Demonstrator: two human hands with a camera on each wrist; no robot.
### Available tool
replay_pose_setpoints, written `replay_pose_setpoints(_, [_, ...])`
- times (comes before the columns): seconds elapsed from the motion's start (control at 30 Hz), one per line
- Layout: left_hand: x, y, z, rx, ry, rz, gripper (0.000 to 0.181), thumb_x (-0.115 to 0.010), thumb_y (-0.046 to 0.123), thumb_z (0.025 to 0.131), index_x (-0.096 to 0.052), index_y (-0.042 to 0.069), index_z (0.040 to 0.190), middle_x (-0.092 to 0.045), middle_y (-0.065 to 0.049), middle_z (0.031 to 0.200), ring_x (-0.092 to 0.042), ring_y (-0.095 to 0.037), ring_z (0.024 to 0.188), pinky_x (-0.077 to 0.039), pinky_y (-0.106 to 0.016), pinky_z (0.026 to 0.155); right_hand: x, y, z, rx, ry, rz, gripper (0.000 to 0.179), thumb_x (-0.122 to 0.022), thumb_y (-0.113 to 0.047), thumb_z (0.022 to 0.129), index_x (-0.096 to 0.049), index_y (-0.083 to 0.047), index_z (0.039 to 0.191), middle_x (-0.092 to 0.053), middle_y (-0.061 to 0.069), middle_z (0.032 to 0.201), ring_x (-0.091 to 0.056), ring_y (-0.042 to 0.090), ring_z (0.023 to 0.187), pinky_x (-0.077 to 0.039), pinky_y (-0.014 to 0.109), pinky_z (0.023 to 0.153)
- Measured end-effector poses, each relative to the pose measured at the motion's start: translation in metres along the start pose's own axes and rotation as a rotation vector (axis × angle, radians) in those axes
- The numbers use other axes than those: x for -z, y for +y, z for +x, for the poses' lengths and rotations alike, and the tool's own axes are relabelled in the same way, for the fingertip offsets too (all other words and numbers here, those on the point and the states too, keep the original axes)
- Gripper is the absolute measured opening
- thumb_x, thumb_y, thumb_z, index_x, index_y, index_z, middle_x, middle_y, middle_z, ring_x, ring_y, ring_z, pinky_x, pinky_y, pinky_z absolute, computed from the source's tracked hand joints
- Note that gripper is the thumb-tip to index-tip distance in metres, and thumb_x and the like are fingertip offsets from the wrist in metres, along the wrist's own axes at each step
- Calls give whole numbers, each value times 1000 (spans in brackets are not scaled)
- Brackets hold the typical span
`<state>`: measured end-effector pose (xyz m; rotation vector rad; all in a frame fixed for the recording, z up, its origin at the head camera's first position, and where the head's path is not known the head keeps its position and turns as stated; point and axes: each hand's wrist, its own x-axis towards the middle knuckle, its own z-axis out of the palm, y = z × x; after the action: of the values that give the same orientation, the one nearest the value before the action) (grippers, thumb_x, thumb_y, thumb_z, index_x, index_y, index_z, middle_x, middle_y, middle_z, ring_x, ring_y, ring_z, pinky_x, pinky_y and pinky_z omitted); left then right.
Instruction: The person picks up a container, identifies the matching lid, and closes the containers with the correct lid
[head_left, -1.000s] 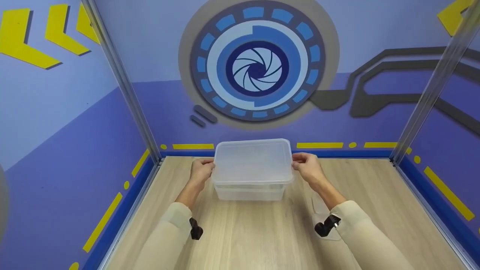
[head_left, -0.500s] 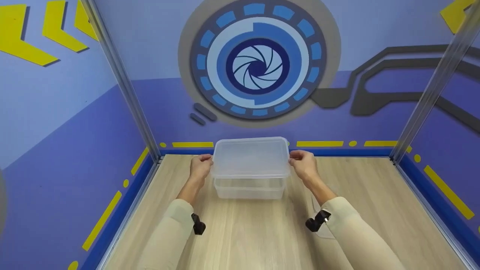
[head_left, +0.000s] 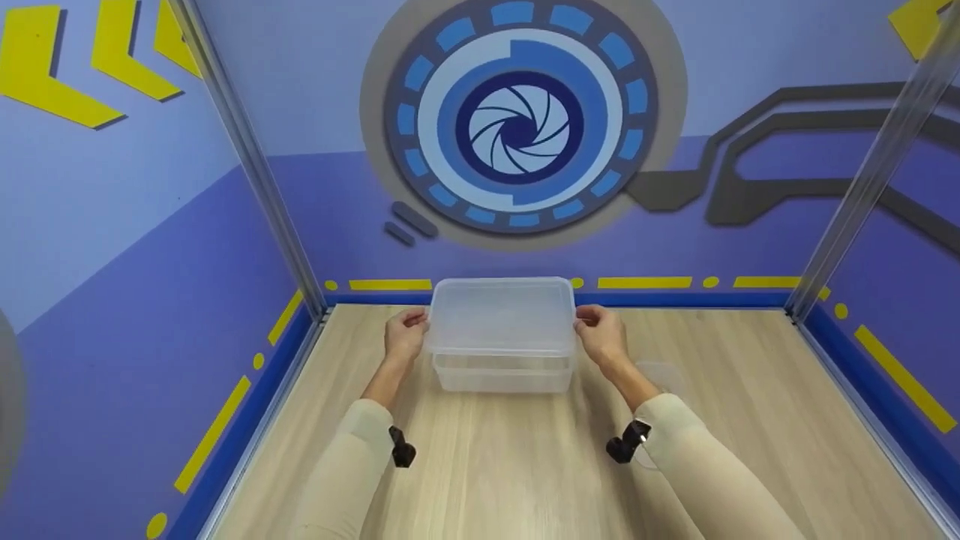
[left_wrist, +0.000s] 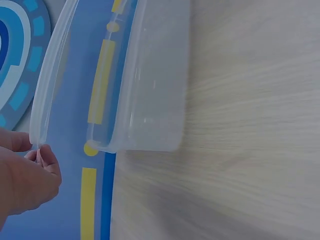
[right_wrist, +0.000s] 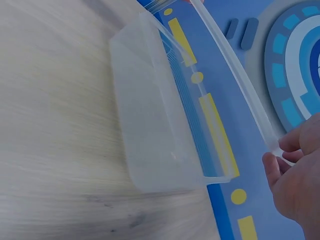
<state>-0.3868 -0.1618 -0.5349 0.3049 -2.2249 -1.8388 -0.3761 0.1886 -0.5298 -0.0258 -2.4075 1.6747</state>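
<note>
A translucent plastic lid (head_left: 502,315) is held above a matching rectangular box (head_left: 504,381) standing on the table. My left hand (head_left: 405,339) pinches the lid's left end between thumb and fingers. At the opposite end, my right hand (head_left: 602,337) pinches its edge the same way. Both wrist views show a gap between the lid (left_wrist: 47,85) and the open top of the box (right_wrist: 150,120). From above, the lid covers most of the box's opening and hides its inside.
Partly behind my right forearm, another clear plastic piece (head_left: 661,375) lies on the wooden table (head_left: 495,465). A patterned blue-purple wall (head_left: 300,225) rises close behind the box. Metal posts (head_left: 251,150) stand at the back corners.
The lid has moved slightly away from me and looks smaller and straighter over the box. Both hands travel with it, keeping their pinch. My right forearm has shifted a little left.
</note>
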Motion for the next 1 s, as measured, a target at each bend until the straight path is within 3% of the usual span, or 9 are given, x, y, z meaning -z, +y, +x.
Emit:
replay_pose_setpoints(0.23, [-6,-11,10,-28,51,-28,31,-64,-7,100,-66,-14,129,-71,-27,121,-66,-36,115,-56,-35,96,-5,10,9,5,-4,-5,29,-62,-3,104,-67,8,131,-69,25,126,-64,35,116,-55,42,97])
replay_pose_setpoints(0.37, [-9,-13,11,-47,46,-12,30,-65,-6,99,-67,-14,127,-72,-26,118,-67,-36,113,-57,-31,92,-5,16,9,10,14,-5,28,-62,-2,103,-68,8,129,-69,25,126,-64,36,115,-54,42,95])
replay_pose_setpoints(0.7, [-10,-16,14,-38,31,-21,30,-62,-3,103,-66,-11,131,-70,-25,124,-65,-36,118,-55,-39,101,-13,27,6,-6,34,26,30,-61,-1,104,-67,6,132,-69,24,127,-64,34,114,-54,41,96])
replay_pose_setpoints(1.0, [-18,-31,12,-17,23,30,30,-59,-2,105,-66,-8,134,-69,-22,126,-64,-34,120,-53,-43,104,-15,41,5,-53,38,41,33,-61,-2,104,-65,7,136,-68,25,130,-63,36,119,-52,46,102])
